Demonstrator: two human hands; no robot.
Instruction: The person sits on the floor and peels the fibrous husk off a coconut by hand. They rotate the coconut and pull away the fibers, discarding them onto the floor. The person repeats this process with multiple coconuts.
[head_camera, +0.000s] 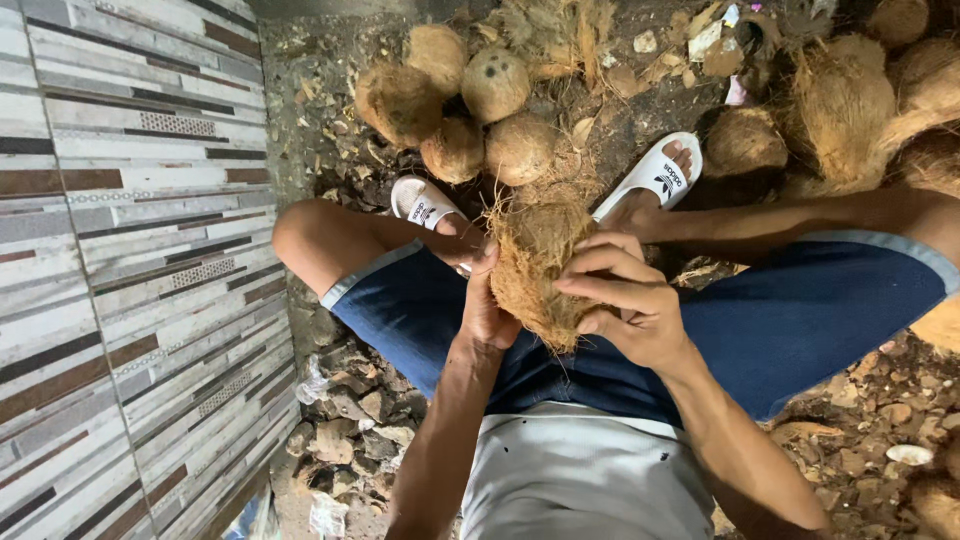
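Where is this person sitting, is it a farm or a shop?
Probably an outdoor coconut-husking spot, maybe a backyard. Husked coconuts are piled on dirt ground littered with husk scraps, beside a tiled wall. Both hands grip a fibrous coconut.

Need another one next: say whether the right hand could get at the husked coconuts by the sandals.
Probably yes, once freed: the right hand now grips the fibrous coconut, and nothing blocks the husked coconuts lying just beyond it.

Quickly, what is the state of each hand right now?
Left hand: closed on the fibrous coconut, gripping its left side.
Right hand: closed on the same coconut, fingers curled over its right side.
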